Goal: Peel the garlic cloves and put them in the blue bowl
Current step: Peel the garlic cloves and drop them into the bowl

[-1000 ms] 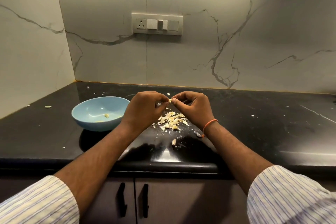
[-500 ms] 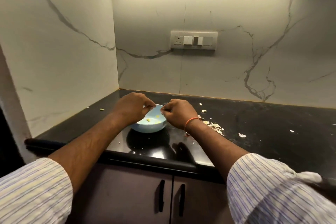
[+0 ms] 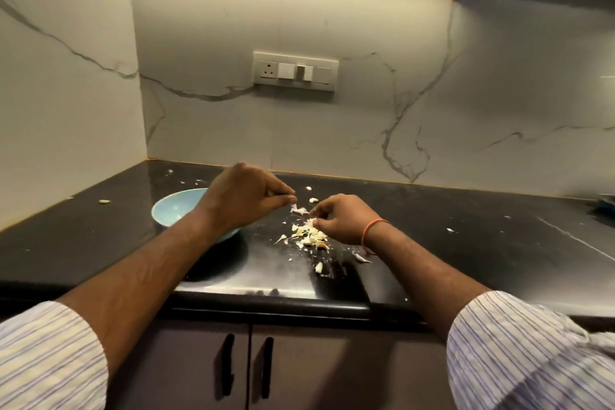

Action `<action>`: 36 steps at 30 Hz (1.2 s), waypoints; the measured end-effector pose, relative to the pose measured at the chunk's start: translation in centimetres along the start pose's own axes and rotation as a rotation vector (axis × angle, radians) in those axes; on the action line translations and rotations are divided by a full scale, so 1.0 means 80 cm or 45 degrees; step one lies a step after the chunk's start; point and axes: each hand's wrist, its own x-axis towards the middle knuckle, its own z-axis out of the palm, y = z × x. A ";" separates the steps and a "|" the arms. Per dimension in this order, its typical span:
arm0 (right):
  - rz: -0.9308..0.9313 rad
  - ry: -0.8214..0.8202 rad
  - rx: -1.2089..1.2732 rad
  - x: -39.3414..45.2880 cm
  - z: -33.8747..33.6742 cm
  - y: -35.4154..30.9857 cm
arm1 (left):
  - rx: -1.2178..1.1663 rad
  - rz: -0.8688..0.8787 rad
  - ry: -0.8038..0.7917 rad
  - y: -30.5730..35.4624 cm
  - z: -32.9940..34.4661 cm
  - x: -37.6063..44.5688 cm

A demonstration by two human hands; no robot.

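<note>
The blue bowl (image 3: 175,207) stands on the black counter (image 3: 466,243), left of centre, with my left forearm hiding its right side. My left hand (image 3: 244,200) hovers just right of the bowl, thumb and fingertips pinched together on what looks like a small pale scrap of garlic skin. A pile of garlic cloves and skins (image 3: 308,236) lies to the right. My right hand (image 3: 341,220) is down at the pile's far edge, its curled fingertips pinching a garlic piece there.
Loose cloves lie at the far left (image 3: 104,201), behind the pile (image 3: 313,200) and nearer the counter's front edge (image 3: 318,267). Skin flecks are scattered over the counter. Marble walls close in the left and back. A socket panel (image 3: 295,71) is on the back wall.
Both hands were together over the blue bowl half a second ago. Since then they have moved right, the right hand dropping onto the garlic pile. The camera has swung back to the right.
</note>
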 end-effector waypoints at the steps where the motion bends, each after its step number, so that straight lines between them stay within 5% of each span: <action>1: 0.026 -0.014 -0.003 -0.005 -0.004 0.010 | -0.027 0.064 -0.022 0.009 0.011 0.007; 3: 0.062 -0.034 -0.018 -0.012 -0.007 0.029 | -0.111 0.094 -0.063 0.017 0.040 0.016; 8: 0.093 -0.169 0.025 -0.010 -0.005 0.055 | -0.519 -0.282 -0.206 0.017 0.097 0.008; 12: 0.008 -0.192 0.082 -0.005 0.008 0.055 | -0.525 -0.414 -0.074 0.002 0.130 -0.006; 20: -0.103 -0.174 0.114 0.018 0.013 0.062 | -0.395 -0.351 -0.145 -0.016 0.150 -0.006; 27: -0.148 0.106 0.629 0.026 0.036 0.093 | -0.421 -0.363 -0.112 -0.017 0.154 -0.006; 36: -0.331 0.334 0.375 0.026 0.061 0.086 | -0.402 -0.517 -0.172 -0.026 0.156 0.001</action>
